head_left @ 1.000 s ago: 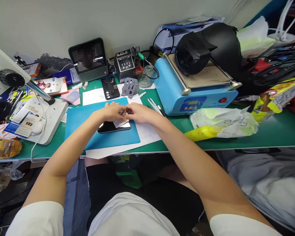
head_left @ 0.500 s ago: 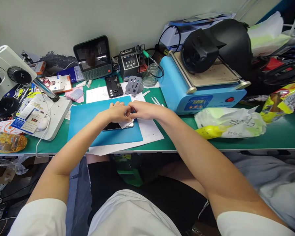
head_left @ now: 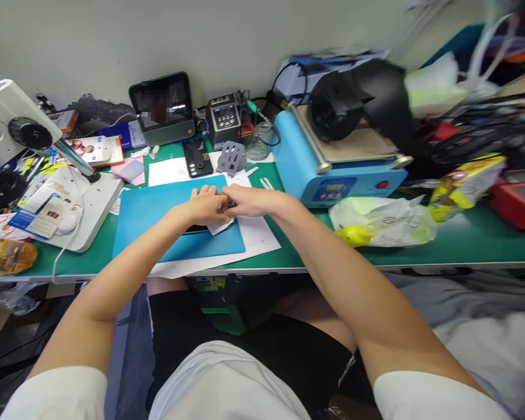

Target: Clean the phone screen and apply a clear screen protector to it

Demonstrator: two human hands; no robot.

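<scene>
Over the blue mat (head_left: 146, 210) my two hands meet. My left hand (head_left: 205, 205) is closed, with a small white wipe or piece of paper (head_left: 221, 227) showing below its fingers. Curled fingers of my right hand (head_left: 249, 201) touch the left hand near its thumb. What they pinch, if anything, is hidden. A dark, flat, phone-like device (head_left: 196, 230) lies on the mat, mostly covered by the left hand and the white piece.
Behind the mat lie a black phone or phone case (head_left: 198, 157) and a grey slotted holder (head_left: 231, 157). A microscope stand (head_left: 100, 204) is left. A blue machine (head_left: 301, 157) and a plastic packet (head_left: 389, 221) are right, with a glass jar (head_left: 259, 143) at the back.
The view has turned slightly right, so the bench things sit further left. My hands stay together over the device, and the white piece shows lower and more tilted.
</scene>
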